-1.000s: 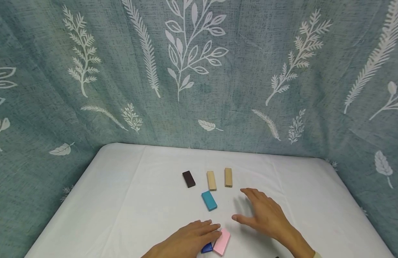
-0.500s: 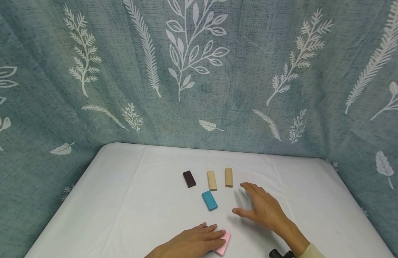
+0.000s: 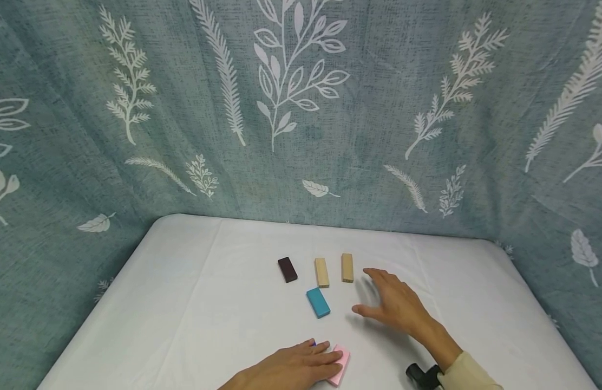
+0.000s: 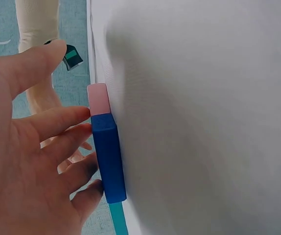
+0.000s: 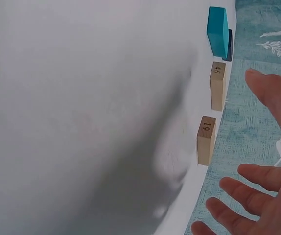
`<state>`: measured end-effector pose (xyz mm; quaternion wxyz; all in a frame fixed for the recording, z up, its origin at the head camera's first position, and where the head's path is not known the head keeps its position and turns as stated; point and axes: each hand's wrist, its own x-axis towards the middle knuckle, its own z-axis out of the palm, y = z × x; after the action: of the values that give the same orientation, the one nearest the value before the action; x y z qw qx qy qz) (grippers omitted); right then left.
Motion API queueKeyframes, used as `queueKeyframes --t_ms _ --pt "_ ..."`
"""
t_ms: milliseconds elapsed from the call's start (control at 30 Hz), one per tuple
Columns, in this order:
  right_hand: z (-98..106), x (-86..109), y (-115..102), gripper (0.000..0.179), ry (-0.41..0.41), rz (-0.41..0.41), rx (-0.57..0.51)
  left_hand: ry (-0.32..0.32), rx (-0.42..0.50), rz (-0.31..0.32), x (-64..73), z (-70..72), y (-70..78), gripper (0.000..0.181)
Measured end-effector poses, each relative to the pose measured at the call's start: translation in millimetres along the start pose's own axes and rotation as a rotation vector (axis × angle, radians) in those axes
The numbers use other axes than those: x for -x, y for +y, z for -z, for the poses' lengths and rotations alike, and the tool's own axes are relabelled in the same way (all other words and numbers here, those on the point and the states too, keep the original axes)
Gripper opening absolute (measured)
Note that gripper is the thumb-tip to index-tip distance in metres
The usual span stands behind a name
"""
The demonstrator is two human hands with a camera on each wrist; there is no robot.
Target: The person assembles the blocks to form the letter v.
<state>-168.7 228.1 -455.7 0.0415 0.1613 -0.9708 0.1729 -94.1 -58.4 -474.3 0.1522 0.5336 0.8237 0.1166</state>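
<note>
My left hand (image 3: 296, 367), fingers nearly straight, lies over a dark blue block (image 4: 108, 159) and a pink block (image 3: 341, 367) near the table's front. In the left wrist view the fingertips are right at the faces of both blocks, and the pink block (image 4: 99, 99) sits just beyond the blue one. From above, the hand hides most of the blue block. My right hand (image 3: 396, 306) hovers with thumb and fingers spread, holding nothing. Closest to it is a plain wooden block (image 3: 347, 268), marked with a number on its end in the right wrist view.
A second wooden block (image 3: 321, 272), a teal block (image 3: 318, 303) and a dark brown block (image 3: 287, 270) lie on the white-covered table (image 3: 208, 303). A leaf-patterned curtain (image 3: 359, 119) surrounds the far side. At the right wrist is a black device (image 3: 423, 376).
My left hand has shifted slightly right, covering more of the blue block and reaching over the pink one. The right hand has moved a little farther from the front edge, still spread.
</note>
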Motion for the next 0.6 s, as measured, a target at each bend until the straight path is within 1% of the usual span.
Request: queueKeyframes --t_ms 300,600 --pt "-1.8 -10.8 6.8 0.09 0.003 0.008 -0.012 0.002 0.004 -0.001 -0.6 -0.6 0.3 0.068" --pt "-5.1 -15.7 10.6 0.092 -0.009 0.001 -0.049 -0.006 0.009 0.006 -1.2 0.0 0.9 0.068"
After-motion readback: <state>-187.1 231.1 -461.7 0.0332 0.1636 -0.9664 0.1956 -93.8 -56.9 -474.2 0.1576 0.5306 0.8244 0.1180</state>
